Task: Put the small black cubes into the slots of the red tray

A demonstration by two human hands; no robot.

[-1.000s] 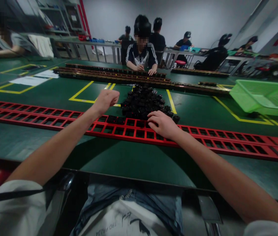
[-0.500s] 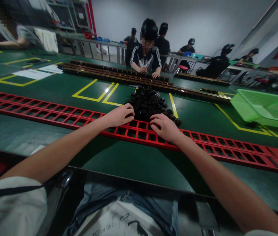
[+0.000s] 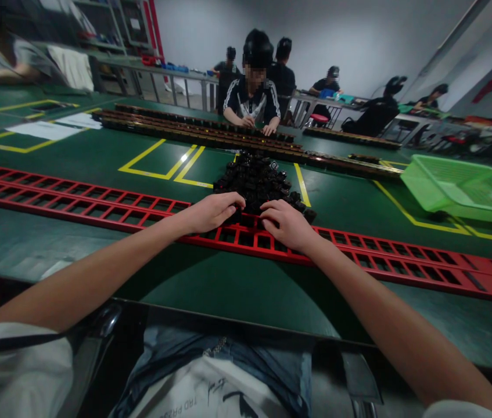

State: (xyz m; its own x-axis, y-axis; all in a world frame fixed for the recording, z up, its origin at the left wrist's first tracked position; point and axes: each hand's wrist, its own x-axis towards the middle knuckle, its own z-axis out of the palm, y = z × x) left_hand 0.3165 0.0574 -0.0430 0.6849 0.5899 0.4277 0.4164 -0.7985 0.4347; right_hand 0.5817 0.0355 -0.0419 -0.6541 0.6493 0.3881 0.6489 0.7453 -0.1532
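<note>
A heap of small black parts (image 3: 257, 177) lies on the green table beyond a long red rack (image 3: 246, 239), which has two rows of rectangular openings. My left hand (image 3: 217, 210) is at the heap's near left edge, over the rack, its fingers curled together around something dark that I cannot make out. My right hand (image 3: 287, 223) rests over the rack at the heap's near right side, with fingers bent and close to the black parts. Whatever its fingertips hold, if anything, is hidden.
A green basket (image 3: 467, 191) stands on the right of the table (image 3: 237, 284). Long dark strips (image 3: 193, 132) lie across it beyond the heap, where a person in a dark and white top (image 3: 252, 101) works. White sheets (image 3: 45, 130) are at the left.
My left hand has moved slightly right and its fingers have drawn closer together. My right hand has shifted slightly left, nearer to the left one. The whole view has shifted a little.
</note>
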